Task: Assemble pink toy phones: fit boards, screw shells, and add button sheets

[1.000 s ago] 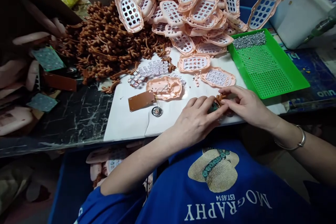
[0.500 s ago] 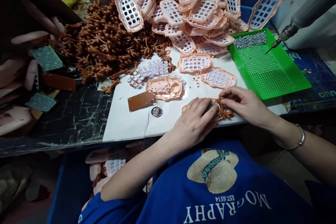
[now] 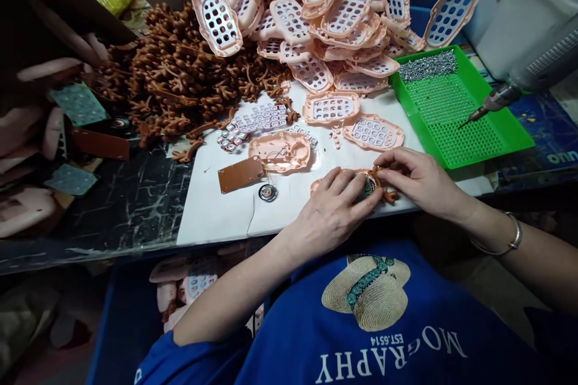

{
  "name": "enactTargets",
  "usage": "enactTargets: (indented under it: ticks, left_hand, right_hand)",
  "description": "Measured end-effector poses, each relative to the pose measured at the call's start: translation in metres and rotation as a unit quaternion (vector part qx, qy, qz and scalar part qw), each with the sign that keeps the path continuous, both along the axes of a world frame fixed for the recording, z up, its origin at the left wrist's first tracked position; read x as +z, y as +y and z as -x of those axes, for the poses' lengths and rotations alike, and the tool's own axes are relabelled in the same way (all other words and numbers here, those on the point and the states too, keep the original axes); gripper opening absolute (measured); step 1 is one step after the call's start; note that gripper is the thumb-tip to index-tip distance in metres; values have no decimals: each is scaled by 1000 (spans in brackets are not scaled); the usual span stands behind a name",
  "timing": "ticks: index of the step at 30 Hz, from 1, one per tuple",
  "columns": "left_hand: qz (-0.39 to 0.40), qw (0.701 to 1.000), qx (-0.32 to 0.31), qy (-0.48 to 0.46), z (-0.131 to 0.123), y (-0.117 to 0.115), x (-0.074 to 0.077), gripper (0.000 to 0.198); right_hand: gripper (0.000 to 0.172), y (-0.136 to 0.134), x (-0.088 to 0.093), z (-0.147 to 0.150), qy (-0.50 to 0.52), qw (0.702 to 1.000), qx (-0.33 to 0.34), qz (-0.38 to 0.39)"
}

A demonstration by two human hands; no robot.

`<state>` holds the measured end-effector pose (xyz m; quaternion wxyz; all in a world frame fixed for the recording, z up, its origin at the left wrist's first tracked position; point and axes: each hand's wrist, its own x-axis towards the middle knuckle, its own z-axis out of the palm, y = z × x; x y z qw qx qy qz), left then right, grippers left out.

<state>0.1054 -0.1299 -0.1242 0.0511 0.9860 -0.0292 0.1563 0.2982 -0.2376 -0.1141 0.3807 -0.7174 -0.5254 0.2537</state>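
My left hand [image 3: 334,207] lies over a pink plastic shell [image 3: 315,184] on the white board, its fingers bent down and gripping it. Between those fingers a bit of green circuit board [image 3: 368,187] shows inside the shell; most of the shell is covered. At the shell's right end sits a brown antler-shaped piece [image 3: 390,195]. My right hand [image 3: 413,179] pinches the upper part of this piece between thumb and index finger. Left of my hands lie another pink shell half [image 3: 275,155], a brown circuit board [image 3: 241,175] and a small round speaker [image 3: 268,193], with thin wires.
Brown antler-shaped pieces [image 3: 180,72] are heaped at the back left, beside piled pink shells with white grids [image 3: 316,30]. A green tray [image 3: 501,143] of screws stands at right, with a hanging electric screwdriver [image 3: 501,96] above it. White keypad pieces [image 3: 266,115] lie mid-board.
My left hand's fingers have shifted slightly, showing more of the shell's upper edge. The screwdriver has swung lower over the tray. My right hand keeps its pinch.
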Motion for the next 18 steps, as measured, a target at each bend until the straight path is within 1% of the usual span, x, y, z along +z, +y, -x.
enactTargets:
  ticks: [6, 10, 14, 16, 18]
  left_hand:
    - [5, 1000, 7, -9, 0, -2, 1, 41]
    - [18, 1000, 9, -11, 0, -2, -2, 41]
    - [69, 997, 24, -19, -1, -4, -3, 44]
    - [95, 995, 39, -9, -3, -5, -1, 47]
    - [103, 994, 45, 6, -4, -5, 2, 48]
  right_hand:
    - [11, -1, -2, 1, -11, 1000, -3, -16]
    - [9, -2, -1, 2, -15, 1000, -6, -27]
    - [8, -2, -1, 2, -27, 999, -5, -33]
    - [8, -2, -1, 3, -30, 999, -7, -33]
    - [8, -3, -1, 3, -26, 999, -11, -33]
